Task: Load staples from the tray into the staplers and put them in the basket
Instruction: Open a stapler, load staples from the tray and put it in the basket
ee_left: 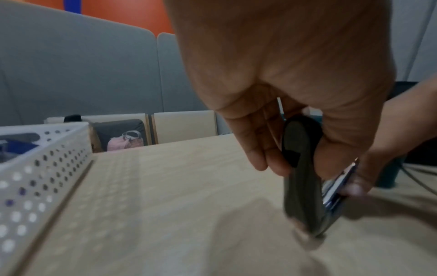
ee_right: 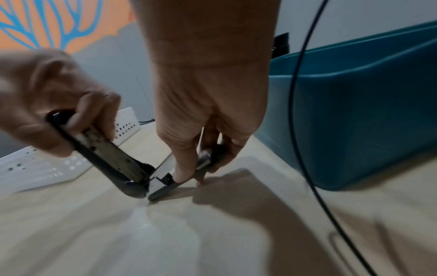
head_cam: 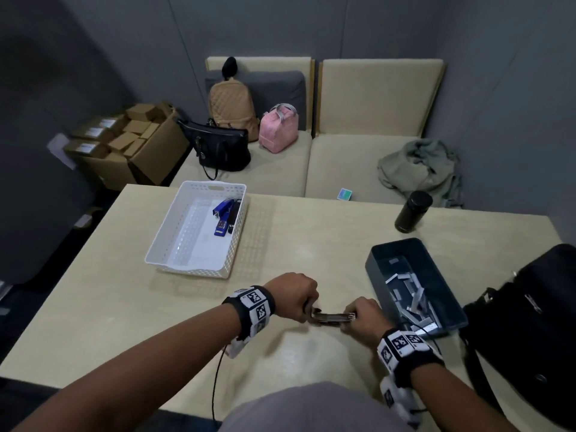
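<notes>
A black stapler (head_cam: 332, 318) lies hinged wide open on the table's near edge, between my two hands. My left hand (head_cam: 299, 297) grips its lifted black top cover (ee_left: 300, 168) (ee_right: 99, 149). With my right hand (head_cam: 361, 316) I hold the base and the shiny metal staple channel (ee_right: 165, 168) down against the table, thumb and fingers pinched around it. A dark teal tray (head_cam: 414, 288) (ee_right: 354, 112) with several loose staple strips stands just right of my hands. The white perforated basket (head_cam: 199, 226) (ee_left: 42, 158) sits farther left and holds a blue stapler (head_cam: 223, 215) and a dark one.
A black bottle (head_cam: 413, 212) stands at the table's far right. A black bag (head_cam: 530, 332) lies at the right edge, beside the tray. Thin black cables run from both wrists. Sofa seats with bags and a cardboard box are beyond the table.
</notes>
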Demonstrator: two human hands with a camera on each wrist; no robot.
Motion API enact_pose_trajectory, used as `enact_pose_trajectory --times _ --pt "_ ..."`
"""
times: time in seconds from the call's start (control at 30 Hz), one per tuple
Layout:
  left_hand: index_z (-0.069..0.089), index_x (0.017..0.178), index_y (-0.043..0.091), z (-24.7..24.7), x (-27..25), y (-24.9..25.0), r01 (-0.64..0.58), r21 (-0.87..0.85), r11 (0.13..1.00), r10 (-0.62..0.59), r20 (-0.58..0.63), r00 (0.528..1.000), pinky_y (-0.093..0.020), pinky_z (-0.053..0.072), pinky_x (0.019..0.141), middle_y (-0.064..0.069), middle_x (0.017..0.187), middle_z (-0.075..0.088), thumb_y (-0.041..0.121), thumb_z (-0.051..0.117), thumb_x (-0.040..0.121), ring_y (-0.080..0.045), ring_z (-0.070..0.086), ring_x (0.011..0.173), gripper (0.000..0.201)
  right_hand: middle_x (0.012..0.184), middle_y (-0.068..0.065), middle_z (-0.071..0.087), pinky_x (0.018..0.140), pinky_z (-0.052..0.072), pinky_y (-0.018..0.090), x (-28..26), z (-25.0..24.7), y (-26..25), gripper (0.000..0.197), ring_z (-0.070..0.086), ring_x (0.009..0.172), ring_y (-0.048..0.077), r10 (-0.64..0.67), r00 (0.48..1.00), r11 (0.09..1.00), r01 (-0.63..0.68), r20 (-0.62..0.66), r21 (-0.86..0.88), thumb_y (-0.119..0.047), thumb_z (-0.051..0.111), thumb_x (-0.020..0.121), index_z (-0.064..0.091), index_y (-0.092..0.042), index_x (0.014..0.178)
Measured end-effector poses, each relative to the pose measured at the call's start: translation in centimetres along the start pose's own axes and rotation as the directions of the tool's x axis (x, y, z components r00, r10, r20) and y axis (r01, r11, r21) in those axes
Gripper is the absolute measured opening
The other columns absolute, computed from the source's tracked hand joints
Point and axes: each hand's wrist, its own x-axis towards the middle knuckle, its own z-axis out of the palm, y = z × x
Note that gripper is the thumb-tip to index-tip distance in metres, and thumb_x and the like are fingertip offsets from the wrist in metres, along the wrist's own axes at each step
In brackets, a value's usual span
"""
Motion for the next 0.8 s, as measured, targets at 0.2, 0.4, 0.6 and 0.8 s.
enact_pose_trajectory --times 0.2,0.4,0.6,0.8 --pt "0.060 0.093 0.014 3.2 -2.5 -4.5 0.056 0.069 0.996 -0.060 0.057 0.997 -0.033 0.038 0.061 -0.008 0.103 0.058 0.007 0.061 0.073 -0.033 0.061 0.087 0.022 0.099 -0.009 0.052 0.077 0.040 0.015 0.6 -0.1 1.7 0.033 0.050 0.095 0.008 -0.088 0.989 0.991 0.099 0.117 -0.088 -0.037 0.083 0.065 0.074 -0.026 0.094" --pt "0.056 0.112 0.014 6.5 -2.1 -5.2 0.139 0.025 0.990 -0.139 0.024 0.990 -0.037 0.044 0.069 -0.011 0.113 0.055 0.030 0.064 0.083 -0.035 0.060 0.096 0.034 0.101 -0.001 0.061 0.074 0.039 0.014 1.1 0.7 1.1 0.037 0.055 0.088 0.009 -0.137 0.986 0.983 0.146 0.092 -0.109 -0.014 0.077 0.074 0.071 -0.016 0.110" --pt "0.055 0.115 0.019 6.8 0.8 -3.0 0.092 -0.062 0.994 -0.094 -0.032 0.995 -0.036 0.045 0.077 -0.008 0.115 0.057 0.048 0.065 0.081 -0.030 0.057 0.102 0.046 0.088 -0.006 0.061 0.070 0.043 0.004 1.2 -0.4 0.4 0.039 0.060 0.089 0.011 -0.147 0.989 0.988 0.147 -0.011 0.044 0.009 0.052 0.079 0.071 -0.011 0.107" --pt "0.056 0.117 0.019 7.1 3.0 -0.8 0.132 -0.060 0.989 -0.129 0.054 0.990 -0.038 0.047 0.084 -0.009 0.117 0.057 0.045 0.065 0.082 -0.030 0.057 0.107 0.045 0.090 -0.003 0.069 0.071 0.052 0.011 0.7 -5.9 -0.9 0.028 0.065 0.084 0.007 -0.145 0.928 0.903 0.265 -0.342 0.338 0.008 0.056 0.083 0.072 -0.011 0.097"
